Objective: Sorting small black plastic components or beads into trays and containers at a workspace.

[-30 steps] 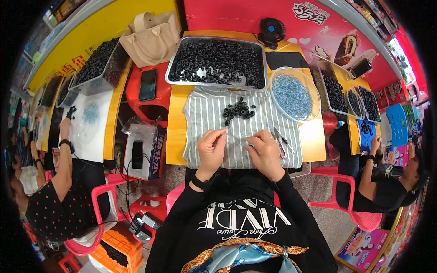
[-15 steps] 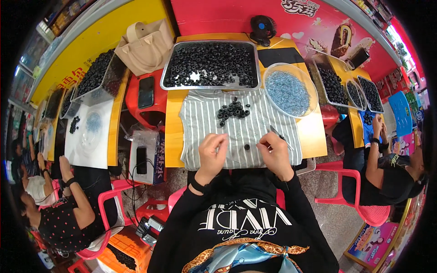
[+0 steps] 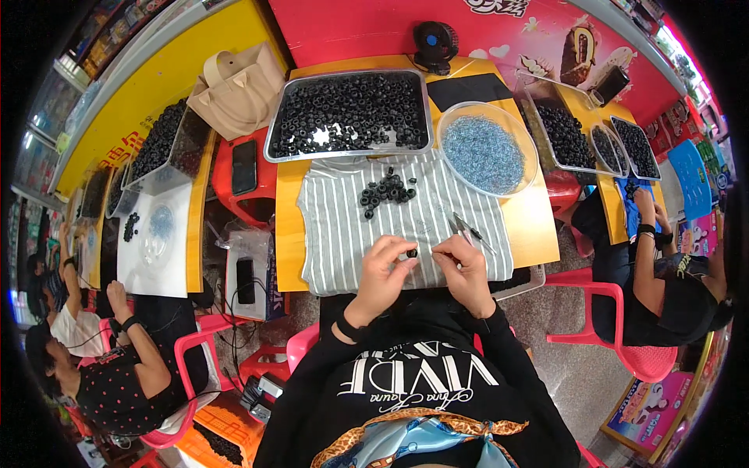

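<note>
My left hand (image 3: 382, 273) pinches a small black ring-shaped piece (image 3: 411, 253) between thumb and fingertips, above the near edge of the grey-and-white striped cloth (image 3: 335, 234). Close beside it on the right, my right hand (image 3: 466, 269) has its thumb and fingers pressed together; whatever they hold is too small to make out. A loose pile of the same black pieces (image 3: 386, 189) lies on the cloth beyond my hands. Just past my right hand rests a slim, dark, pointed tool (image 3: 468, 228).
A metal tray (image 3: 270, 140) of black pieces stands at the back, beside a round clear tub (image 3: 533, 160) of fine bluish bits. Behind are a small black fan (image 3: 435, 43) and a beige bag (image 3: 242, 90). A phone (image 3: 244, 168) lies on a red stool. Other people work at both sides.
My left hand has moved right, taking up the black piece that lay on the cloth between my hands. My right hand has come slightly closer to it. The view has shifted a little.
</note>
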`<state>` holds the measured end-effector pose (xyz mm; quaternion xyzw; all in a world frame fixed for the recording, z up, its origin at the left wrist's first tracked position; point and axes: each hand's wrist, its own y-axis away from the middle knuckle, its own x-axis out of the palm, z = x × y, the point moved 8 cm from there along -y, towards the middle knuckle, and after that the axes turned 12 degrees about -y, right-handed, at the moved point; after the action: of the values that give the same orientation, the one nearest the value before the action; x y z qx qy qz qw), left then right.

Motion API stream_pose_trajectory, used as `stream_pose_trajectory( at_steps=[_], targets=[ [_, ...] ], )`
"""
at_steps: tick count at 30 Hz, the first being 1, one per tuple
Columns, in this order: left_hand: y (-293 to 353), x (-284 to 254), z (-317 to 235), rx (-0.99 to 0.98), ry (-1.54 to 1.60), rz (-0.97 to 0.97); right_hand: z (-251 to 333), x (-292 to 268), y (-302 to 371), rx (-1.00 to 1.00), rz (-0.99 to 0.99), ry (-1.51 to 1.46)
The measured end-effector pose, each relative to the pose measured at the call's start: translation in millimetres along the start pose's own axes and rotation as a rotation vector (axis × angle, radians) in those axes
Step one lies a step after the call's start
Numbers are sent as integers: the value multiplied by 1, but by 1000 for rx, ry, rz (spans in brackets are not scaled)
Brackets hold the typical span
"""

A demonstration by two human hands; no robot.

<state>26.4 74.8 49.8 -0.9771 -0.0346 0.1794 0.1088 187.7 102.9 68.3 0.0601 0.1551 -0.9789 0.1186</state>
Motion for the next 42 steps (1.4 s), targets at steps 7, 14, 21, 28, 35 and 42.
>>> stream_pose_trajectory(
  at_steps=[7,14,21,28,35,42],
  targets=[
    [5,2,19,-166,650,57,5,22,3,111,3,-327],
    [11,-8,16,-27,482,80,12,33,1,119,125,-320],
    [19,-3,18,-75,540,143,-15,45,7,440,121,-634],
    [20,-6,38,-221,680,66,85,34,-14,-49,157,-163],
    [9,-26,56,-179,932,-41,244,68,-1,-601,734,-590],
    [6,-21,62,-184,1009,-47,274,61,13,-783,388,-611]
  ],
)
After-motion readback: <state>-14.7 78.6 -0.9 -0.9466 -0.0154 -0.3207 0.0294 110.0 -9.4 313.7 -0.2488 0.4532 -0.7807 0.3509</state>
